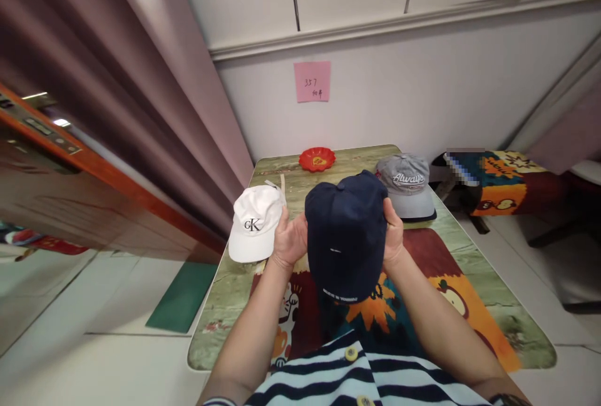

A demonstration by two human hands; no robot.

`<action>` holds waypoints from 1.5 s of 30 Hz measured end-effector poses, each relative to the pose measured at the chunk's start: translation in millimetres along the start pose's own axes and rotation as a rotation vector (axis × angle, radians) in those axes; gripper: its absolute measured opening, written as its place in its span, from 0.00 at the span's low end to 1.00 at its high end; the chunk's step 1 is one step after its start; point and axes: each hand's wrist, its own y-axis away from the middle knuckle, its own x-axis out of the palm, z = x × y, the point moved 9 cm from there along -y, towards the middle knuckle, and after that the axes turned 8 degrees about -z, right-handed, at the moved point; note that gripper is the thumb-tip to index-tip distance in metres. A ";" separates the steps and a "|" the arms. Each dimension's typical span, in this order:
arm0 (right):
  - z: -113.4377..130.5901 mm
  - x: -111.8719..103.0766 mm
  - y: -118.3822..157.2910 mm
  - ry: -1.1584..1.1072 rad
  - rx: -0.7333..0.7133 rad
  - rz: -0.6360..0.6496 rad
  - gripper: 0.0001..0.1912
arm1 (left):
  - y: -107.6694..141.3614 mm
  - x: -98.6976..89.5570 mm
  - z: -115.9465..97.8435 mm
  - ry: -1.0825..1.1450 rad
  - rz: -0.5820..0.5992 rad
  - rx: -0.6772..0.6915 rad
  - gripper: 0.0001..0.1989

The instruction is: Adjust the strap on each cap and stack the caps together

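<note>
A navy baseball cap (346, 237) is held up over the table between my two hands, its brim toward me with small white lettering along the edge. My left hand (290, 238) grips the cap's left side, thumb up, and its fingers go out of sight behind the cap. On the opposite side my right hand (393, 234) holds the cap, fingers partly hidden. To the left of my left hand lies a white baseball cap (256, 221) with dark letters on its front. Beyond my right hand sits a grey baseball cap (407, 183) marked "Always", a dark brim edge showing beneath it.
A red scalloped dish (317, 159) stands at the back of the wood-patterned table (220, 318). A colourful mat (441, 268) lies under my arms. A pink note (312, 81) is stuck on the wall. Left are a curtain (188, 111) and a door edge; right, a patterned stool (507, 180).
</note>
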 end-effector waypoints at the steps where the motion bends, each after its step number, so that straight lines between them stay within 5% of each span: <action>1: -3.9 -6.9 2.5 0.003 0.018 -0.013 0.38 | -0.3 -0.8 -2.9 0.010 0.000 0.005 0.43; 5: -16.8 -21.3 12.4 0.091 0.074 0.020 0.41 | -2.5 -10.2 5.3 0.068 -0.049 -0.032 0.30; 9: -2.6 -16.8 12.8 0.173 -0.025 0.045 0.39 | -7.2 -21.9 1.5 0.094 -0.183 0.039 0.18; 13: 33.9 -11.3 2.0 0.214 -0.103 -0.011 0.29 | -13.0 -8.1 -42.3 0.016 -0.169 0.172 0.19; 18: 83.7 -10.4 -7.0 0.604 -0.357 -0.035 0.21 | -13.3 22.0 -90.2 -0.279 -0.034 0.309 0.17; 23: 68.5 -26.2 -1.2 0.852 -0.409 -0.075 0.16 | -9.3 11.2 -60.1 -0.513 -0.040 0.296 0.13; 27: 40.8 -30.0 3.8 0.818 -0.266 -0.004 0.19 | -6.7 -6.9 -32.7 -0.555 -0.099 0.266 0.12; 30: 47.2 -24.5 6.2 0.762 -0.295 -0.028 0.19 | -4.0 -9.8 -32.2 -0.553 -0.116 0.280 0.13; 36: 70.7 -4.7 10.9 0.691 -0.425 -0.169 0.18 | 0.5 4.4 -39.8 -0.526 -0.106 0.307 0.16; 45: 27.1 19.9 -11.3 0.737 -0.320 -0.150 0.21 | -6.5 35.9 -35.7 -0.604 -0.076 0.359 0.12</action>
